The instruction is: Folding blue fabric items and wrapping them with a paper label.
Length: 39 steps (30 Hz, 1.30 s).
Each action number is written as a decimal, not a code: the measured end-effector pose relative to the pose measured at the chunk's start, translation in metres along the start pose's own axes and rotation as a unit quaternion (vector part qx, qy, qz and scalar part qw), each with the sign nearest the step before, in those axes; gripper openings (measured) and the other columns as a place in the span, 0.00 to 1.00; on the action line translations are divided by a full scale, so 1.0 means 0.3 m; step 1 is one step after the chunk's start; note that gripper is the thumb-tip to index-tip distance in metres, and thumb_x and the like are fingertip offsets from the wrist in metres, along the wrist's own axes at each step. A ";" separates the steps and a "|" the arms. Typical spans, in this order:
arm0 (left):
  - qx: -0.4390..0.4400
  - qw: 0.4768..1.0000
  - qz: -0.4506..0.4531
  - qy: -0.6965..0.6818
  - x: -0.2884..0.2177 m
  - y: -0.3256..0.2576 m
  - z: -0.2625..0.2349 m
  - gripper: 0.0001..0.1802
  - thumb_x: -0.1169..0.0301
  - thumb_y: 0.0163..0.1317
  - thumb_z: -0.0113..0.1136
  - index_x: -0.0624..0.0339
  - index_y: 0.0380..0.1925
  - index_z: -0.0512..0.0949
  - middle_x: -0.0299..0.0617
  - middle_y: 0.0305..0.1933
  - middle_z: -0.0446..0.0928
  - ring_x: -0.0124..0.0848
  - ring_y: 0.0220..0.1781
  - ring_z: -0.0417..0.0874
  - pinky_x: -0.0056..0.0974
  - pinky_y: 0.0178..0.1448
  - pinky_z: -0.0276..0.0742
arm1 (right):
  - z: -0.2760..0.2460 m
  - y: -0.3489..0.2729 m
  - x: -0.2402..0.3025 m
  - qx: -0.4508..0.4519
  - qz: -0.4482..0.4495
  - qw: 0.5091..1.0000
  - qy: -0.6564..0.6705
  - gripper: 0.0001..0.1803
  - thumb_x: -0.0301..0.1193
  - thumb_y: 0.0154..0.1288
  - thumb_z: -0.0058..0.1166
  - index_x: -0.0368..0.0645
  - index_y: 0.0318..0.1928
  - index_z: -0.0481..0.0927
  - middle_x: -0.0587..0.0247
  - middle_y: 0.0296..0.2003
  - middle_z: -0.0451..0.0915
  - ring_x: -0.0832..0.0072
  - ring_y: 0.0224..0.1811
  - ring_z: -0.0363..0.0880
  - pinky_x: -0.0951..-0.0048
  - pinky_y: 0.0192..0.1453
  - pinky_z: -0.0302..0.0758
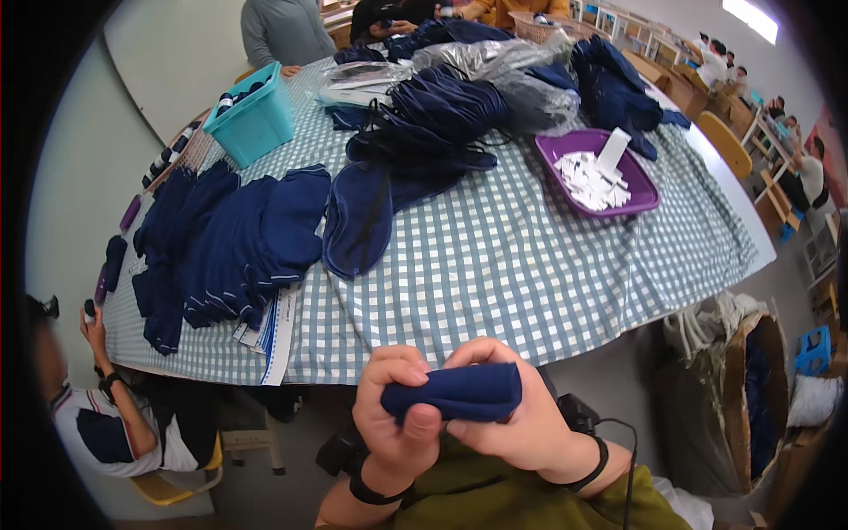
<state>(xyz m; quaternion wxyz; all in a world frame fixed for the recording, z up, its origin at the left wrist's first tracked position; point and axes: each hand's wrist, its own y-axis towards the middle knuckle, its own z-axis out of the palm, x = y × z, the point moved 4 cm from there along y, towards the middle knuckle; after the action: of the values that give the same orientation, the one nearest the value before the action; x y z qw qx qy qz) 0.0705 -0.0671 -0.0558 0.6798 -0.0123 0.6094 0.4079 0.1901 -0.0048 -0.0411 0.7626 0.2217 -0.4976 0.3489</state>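
A tight roll of navy blue cloth (455, 392) lies level between my two hands, above my lap and just off the table's near edge. My left hand (397, 397) closes round its left end, thumb in front and fingers behind. At the other end, my right hand (508, 411) grips it, its thumb along the underside and fingers at the back. Ahead on the table, to the left, overlapping navy cloth pieces (252, 234) with pale edge stitching are spread in a row. Beside them rests a flat, rounded navy piece with a stitched border (359, 231).
The checked tablecloth (459, 274) covers a large table. A purple tray (649, 196) holds small white labels. Beyond are a teal basket (252, 132), a heap of navy cords (446, 104) and clear plastic bags (530, 88). A seated person (115, 424) works at left; a sack (707, 415) stands at right.
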 end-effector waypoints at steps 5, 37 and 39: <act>0.036 0.999 -0.016 0.017 -0.018 0.006 -0.001 0.25 0.50 0.61 0.67 0.63 0.37 0.72 0.46 0.40 0.72 0.28 0.39 0.73 0.31 0.44 0.71 | -0.012 0.007 0.028 -0.021 -0.079 0.994 -0.078 0.24 0.29 0.53 0.72 0.39 0.51 0.77 0.64 0.41 0.77 0.80 0.46 0.77 0.75 0.51 0.73; -0.150 0.961 0.196 0.128 -0.385 0.333 -0.347 0.15 0.65 0.71 0.46 0.57 0.24 0.65 0.32 0.23 0.63 0.16 0.16 0.57 0.24 0.16 0.53 | -0.141 -0.015 -0.101 0.022 0.087 0.990 0.105 0.19 0.32 0.66 0.61 0.34 0.54 0.82 0.65 0.38 0.77 0.79 0.28 0.76 0.79 0.33 0.70; -0.156 0.942 0.086 0.286 -0.206 0.431 -0.243 0.11 0.66 0.69 0.57 0.62 0.32 0.78 0.32 0.24 0.73 0.17 0.18 0.67 0.24 0.20 0.57 | -0.143 -0.017 -0.103 0.016 0.093 0.990 0.104 0.19 0.32 0.66 0.62 0.34 0.54 0.82 0.65 0.37 0.77 0.79 0.27 0.75 0.79 0.32 0.69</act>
<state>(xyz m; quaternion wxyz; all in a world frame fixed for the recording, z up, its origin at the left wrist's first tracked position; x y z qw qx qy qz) -0.0582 -0.0517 0.0395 0.4293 -0.1816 0.7056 0.5338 0.2118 0.0115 -0.0869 0.7708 0.1496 -0.4283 0.4472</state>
